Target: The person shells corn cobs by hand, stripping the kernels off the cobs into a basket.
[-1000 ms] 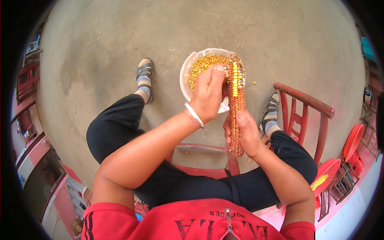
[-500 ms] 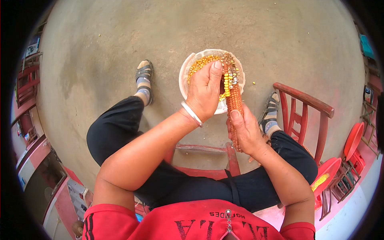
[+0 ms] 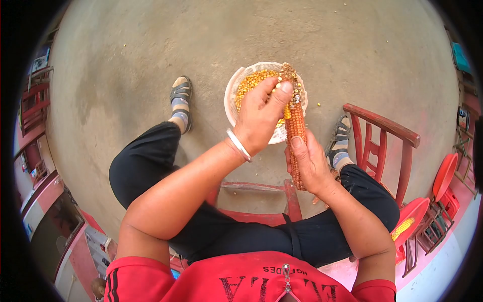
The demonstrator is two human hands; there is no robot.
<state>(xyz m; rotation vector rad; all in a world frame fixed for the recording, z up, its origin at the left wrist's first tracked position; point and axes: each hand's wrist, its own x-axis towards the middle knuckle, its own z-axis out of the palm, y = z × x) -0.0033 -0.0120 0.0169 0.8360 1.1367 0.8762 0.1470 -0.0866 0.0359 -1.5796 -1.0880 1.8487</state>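
A corn cob (image 3: 298, 123) is held upright and slightly tilted over a pale woven basket (image 3: 229, 103). Most of the cob is bare and reddish, with a few yellow kernels and some dark, whitish ones left toward its upper end. My right hand (image 3: 311, 162) is closed round its lower part, thumb along the front. My left hand (image 3: 259, 110), with a white bracelet (image 3: 239, 145) on the wrist, grips the upper part; its thumb presses on the kernels and the fingertips are partly hidden. Loose yellow kernels (image 3: 247, 88) lie in the basket.
Sandalled feet stand either side of the basket on the concrete floor (image 3: 136, 65). A red wooden chair (image 3: 382, 123) is by the right leg. At the far right, a red basin (image 3: 411, 219) holds yellow corn. Stray kernels dot the floor.
My left thumb has moved right and slightly down across the cob, now covering kernels that showed before. My right hand keeps its hold, almost unmoved.
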